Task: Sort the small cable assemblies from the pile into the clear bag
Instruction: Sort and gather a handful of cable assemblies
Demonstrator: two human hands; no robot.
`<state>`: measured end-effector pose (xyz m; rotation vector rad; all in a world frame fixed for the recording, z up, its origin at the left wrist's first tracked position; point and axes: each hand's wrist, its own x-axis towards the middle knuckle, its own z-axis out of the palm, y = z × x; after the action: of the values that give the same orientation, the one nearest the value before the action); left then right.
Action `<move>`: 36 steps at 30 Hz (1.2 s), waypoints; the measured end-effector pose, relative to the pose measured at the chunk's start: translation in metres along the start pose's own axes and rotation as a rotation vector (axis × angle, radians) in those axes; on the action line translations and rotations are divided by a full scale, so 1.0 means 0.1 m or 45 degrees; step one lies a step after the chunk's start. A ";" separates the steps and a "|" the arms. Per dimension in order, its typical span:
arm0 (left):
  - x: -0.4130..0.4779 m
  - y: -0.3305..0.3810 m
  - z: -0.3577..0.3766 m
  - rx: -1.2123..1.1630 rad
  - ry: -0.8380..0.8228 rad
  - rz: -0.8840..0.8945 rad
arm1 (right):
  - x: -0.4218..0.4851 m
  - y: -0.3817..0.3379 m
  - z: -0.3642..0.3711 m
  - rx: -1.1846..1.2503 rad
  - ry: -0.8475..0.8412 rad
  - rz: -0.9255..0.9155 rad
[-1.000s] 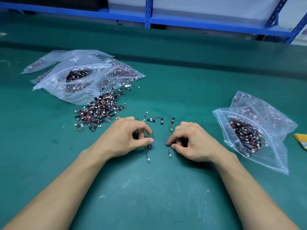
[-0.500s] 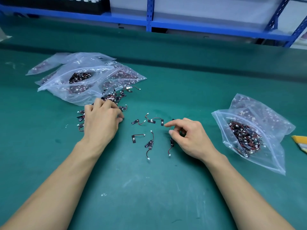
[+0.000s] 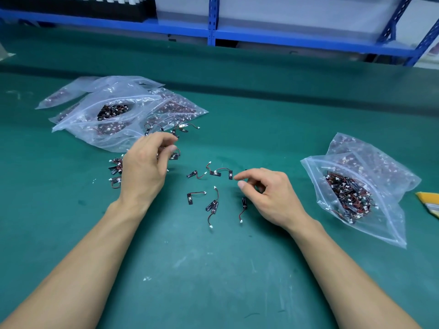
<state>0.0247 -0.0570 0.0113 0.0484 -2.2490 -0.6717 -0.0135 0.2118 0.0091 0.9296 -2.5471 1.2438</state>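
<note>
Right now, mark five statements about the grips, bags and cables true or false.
1. The right bag holds cables. True.
2. The left grip is over the pile. True.
3. The right grip is inside a bag. False: it is over the mat, apart from the bags.
4. Loose cables lie between the grips. True.
5. The mat is red. False: it is green.
</note>
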 end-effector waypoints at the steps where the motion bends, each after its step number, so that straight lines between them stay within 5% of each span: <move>1: 0.00 -0.01 0.00 -0.051 0.018 -0.035 | 0.00 0.00 0.00 0.001 0.000 -0.001; 13: -0.01 0.09 -0.02 -0.573 0.069 -0.270 | 0.00 0.01 0.01 0.022 0.038 -0.025; 24: -0.21 0.47 0.13 -1.164 -0.529 -0.274 | 0.03 -0.04 -0.02 0.231 -0.061 -0.017; 30: -0.24 0.50 0.14 -1.159 -0.624 -0.304 | 0.02 -0.01 -0.02 0.206 -0.121 0.007; 36: -0.18 0.34 0.09 -0.594 -0.444 -0.102 | 0.03 0.08 -0.23 0.160 -0.090 0.145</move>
<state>0.0372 -0.0196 0.0101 -0.2252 -2.3627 -1.3172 -0.0233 0.2313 0.0197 0.8778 -2.6356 1.4426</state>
